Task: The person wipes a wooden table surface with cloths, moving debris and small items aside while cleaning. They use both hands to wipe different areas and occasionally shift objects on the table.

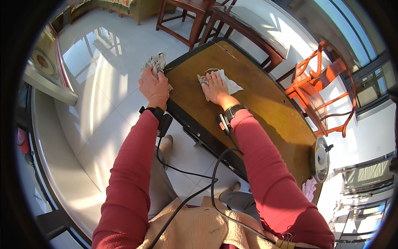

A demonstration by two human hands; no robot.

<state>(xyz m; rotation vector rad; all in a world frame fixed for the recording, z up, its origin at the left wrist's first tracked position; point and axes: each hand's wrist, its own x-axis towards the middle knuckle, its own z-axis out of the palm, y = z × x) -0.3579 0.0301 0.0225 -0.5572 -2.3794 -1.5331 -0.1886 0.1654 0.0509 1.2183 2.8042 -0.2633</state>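
Observation:
My left hand (153, 87) grips a crumpled grey cloth (156, 62) at the corner of a brown-topped wooden table (192, 81). Part of that cloth hangs down beside the table's black edge. On the tabletop, my right hand (215, 88) presses flat on a pale grey cloth (232, 84), fingers close together. The cloth is bunched by the fingertips and spreads out to the right of the hand. Whatever lies under the palm is hidden. Each wrist carries a strapped black device with a cable.
Black cables (186, 199) loop in front of my body. A round metal pan with a lid (321, 158) and a pink cloth (309, 189) are at the table's right end. A red wooden armchair (325, 90) and a glass-topped side table (255, 26) stand beyond the far edge.

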